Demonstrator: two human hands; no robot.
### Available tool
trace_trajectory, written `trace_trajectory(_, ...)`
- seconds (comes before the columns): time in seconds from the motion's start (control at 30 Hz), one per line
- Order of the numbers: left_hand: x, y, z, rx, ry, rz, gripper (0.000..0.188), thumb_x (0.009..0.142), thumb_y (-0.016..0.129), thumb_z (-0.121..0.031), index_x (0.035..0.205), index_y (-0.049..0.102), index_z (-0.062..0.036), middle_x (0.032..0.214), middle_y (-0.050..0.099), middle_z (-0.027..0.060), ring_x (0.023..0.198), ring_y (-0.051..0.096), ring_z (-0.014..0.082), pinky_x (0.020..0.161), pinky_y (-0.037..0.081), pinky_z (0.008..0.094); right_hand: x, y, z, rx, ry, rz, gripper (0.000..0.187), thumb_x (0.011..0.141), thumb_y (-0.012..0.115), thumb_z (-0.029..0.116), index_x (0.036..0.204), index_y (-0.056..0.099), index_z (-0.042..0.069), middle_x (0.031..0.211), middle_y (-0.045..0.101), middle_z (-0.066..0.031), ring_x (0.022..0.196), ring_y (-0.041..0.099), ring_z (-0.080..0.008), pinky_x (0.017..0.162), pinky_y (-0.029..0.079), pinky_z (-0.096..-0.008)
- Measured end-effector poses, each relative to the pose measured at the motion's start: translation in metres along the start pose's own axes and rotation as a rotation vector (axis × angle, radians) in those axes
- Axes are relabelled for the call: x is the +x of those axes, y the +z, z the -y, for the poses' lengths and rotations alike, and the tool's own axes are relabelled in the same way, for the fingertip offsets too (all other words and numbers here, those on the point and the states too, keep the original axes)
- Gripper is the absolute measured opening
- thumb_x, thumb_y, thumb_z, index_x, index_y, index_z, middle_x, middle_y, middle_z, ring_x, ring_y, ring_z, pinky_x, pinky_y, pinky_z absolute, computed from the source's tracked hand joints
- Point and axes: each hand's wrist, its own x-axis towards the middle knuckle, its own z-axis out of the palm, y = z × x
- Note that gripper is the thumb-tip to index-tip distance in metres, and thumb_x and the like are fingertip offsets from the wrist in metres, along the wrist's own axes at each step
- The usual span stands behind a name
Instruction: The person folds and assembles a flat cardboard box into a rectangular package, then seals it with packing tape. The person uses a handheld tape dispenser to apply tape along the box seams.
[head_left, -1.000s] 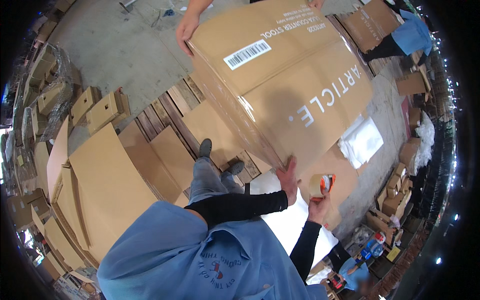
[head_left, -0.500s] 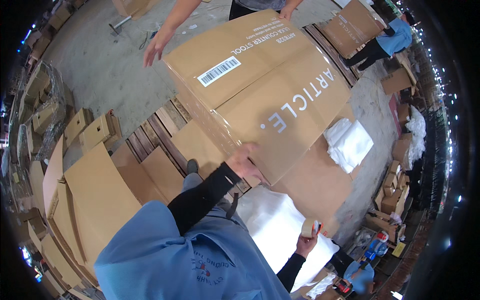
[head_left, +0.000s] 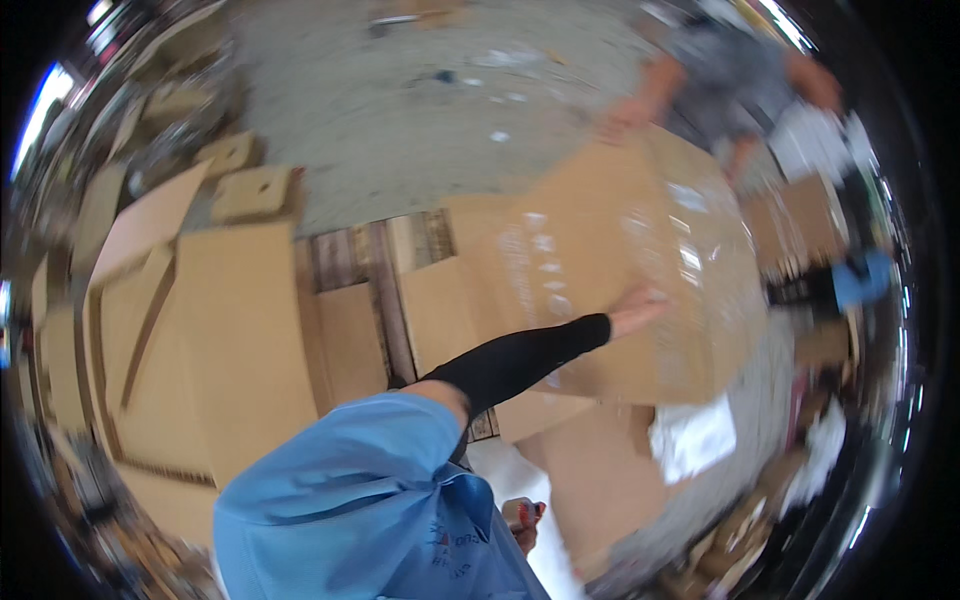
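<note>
A large brown cardboard box (head_left: 590,215) with white print and clear tape fills the middle right. My left arm, in a black sleeve, stretches across to it. My left hand (head_left: 638,310) lies over the box, blurred, its fingers seemingly stretched out and holding nothing. Low in the view, by my blue shirt, my right hand (head_left: 526,541) is closed around a tape roll (head_left: 518,514) with red on it; the shirt partly hides that hand. Across the box, a co-worker's hand (head_left: 625,118) touches its far edge.
A co-worker in grey (head_left: 725,75) leans at the far right. Wooden slats (head_left: 340,258) and flat cardboard (head_left: 590,480) lie beneath and beside the box. White folded sheeting (head_left: 692,440) sits near its right end. A large open carton (head_left: 235,340) stands left.
The box has turned and shifted right, showing a different taped side. My left hand has moved from its near corner farther out over it. My right hand keeps the tape roll. The view has swung.
</note>
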Motion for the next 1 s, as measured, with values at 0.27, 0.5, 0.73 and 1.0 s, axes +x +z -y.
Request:
trace_trajectory(0.27,-0.166,-0.197,-0.013,-0.010,0.377,-0.383,0.057,0.101,0.069,-0.033,0.146,0.055,-0.0015,0.145,0.059,0.0204,0.135,0.056,0.0328,0.114,0.045,0.0418,0.067,0.177,0.070,-0.448,0.270,0.409,0.053,0.094,0.067,0.013,0.145,0.053,0.020,0.127,0.066,-0.0079,0.113,0.066,-0.0274,0.094,0.057,-0.0441)
trace_trajectory(0.5,-0.523,-0.308,0.046,0.800,-0.040,-1.217,0.043,0.097,0.069,-0.021,0.136,0.061,-0.0052,0.148,0.056,0.0187,0.135,0.054,0.0381,0.114,0.043,0.0502,0.059,0.348,0.078,-0.648,0.351,0.694,0.054,0.094,0.066,0.013,0.146,0.052,0.018,0.128,0.065,-0.0089,0.114,0.066,-0.0278,0.095,0.057,-0.0446)
trace_trajectory(0.73,-0.629,-0.375,0.025,1.180,-0.479,-1.835,0.030,0.087,0.076,-0.024,0.105,0.061,-0.0047,0.151,0.046,0.0225,0.141,0.042,0.0427,0.118,0.031,0.0586,0.023,0.473,0.059,-0.748,0.455,0.924,0.055,0.095,0.065,0.013,0.148,0.050,0.015,0.130,0.065,-0.0099,0.114,0.066,-0.0281,0.095,0.057,-0.0451)
trace_trajectory(1.0,-0.606,-0.388,0.039,1.136,-0.552,-1.941,0.026,0.086,0.075,-0.030,0.091,0.065,-0.0064,0.147,0.051,0.0173,0.138,0.046,0.0361,0.117,0.031,0.0548,-0.026,0.637,-0.017,-0.794,0.698,1.337,0.054,0.097,0.061,0.013,0.149,0.049,0.010,0.134,0.064,-0.0111,0.117,0.066,-0.0296,0.099,0.056,-0.0471)
